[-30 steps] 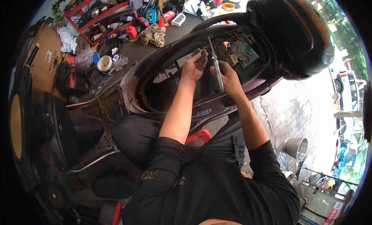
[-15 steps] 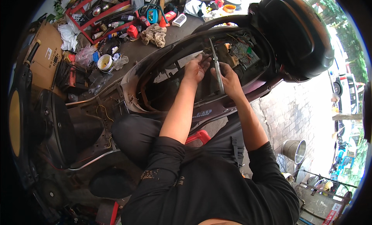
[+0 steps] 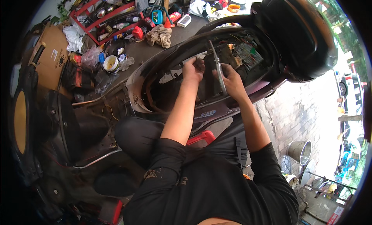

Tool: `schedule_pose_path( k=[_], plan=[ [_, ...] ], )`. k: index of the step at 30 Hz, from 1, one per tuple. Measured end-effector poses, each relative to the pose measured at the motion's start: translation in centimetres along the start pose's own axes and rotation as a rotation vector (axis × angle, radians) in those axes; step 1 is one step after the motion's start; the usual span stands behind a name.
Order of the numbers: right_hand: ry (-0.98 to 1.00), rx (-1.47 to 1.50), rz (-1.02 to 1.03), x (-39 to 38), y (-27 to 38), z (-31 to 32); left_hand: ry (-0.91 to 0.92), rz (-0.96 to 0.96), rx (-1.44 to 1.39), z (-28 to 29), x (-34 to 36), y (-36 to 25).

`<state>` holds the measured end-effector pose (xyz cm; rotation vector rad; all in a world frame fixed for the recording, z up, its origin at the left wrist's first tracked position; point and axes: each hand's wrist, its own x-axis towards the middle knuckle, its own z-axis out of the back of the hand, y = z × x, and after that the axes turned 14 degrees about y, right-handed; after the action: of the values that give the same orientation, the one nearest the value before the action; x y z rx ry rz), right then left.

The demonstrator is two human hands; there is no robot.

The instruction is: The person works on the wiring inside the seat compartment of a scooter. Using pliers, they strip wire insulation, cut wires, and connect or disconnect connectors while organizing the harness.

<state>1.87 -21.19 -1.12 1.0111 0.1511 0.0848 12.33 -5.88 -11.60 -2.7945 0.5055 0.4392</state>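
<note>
My left hand [image 3: 194, 70] is over the open under-seat compartment of a dark scooter [image 3: 137, 87], fingers curled; whatever they may hold is too small or hidden to name. Just to its right, my right hand [image 3: 232, 79] grips a long, narrow silver metal tool [image 3: 217, 60], which stands slanted across the compartment with its thin end toward the far side. To the right inside the compartment lie loose wires and a metal-finned part [image 3: 250, 54]. A black top box [image 3: 298, 35] is at the scooter's rear.
Behind the scooter are a red rack [image 3: 89, 33] of bottles, rags [image 3: 159, 35], a white bucket [image 3: 111, 64] and a cardboard box [image 3: 50, 58]. A red stool [image 3: 207, 135] is between my legs; a metal bucket [image 3: 298, 152] stands on the paving at right.
My left hand has moved slightly down, its fingers curling a little more. My right hand still grips the metal tool, barely moved. The whole view has shifted slightly.
</note>
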Motion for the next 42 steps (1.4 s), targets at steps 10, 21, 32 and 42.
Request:
schedule_pose_path(
  k=[10,21,32,42],
  plan=[
    [0.119,-0.125,-0.054,0.2,0.6,0.5,0.120,-0.265,0.195,-7.5,-3.7,-10.3],
    [0.498,-0.004,-0.056,2.7,0.4,-0.5,-0.091,-0.418,2.821,-2.8,-8.8,-19.9],
    [0.150,-0.994,-0.076,9.1,-3.1,-6.7,-0.396,0.064,2.485,-0.2,-8.3,-20.6],
    [0.057,-1.074,-0.151,10.1,-1.9,-9.3,-0.373,0.042,2.467,0.7,-8.7,-21.4]
  ],
)
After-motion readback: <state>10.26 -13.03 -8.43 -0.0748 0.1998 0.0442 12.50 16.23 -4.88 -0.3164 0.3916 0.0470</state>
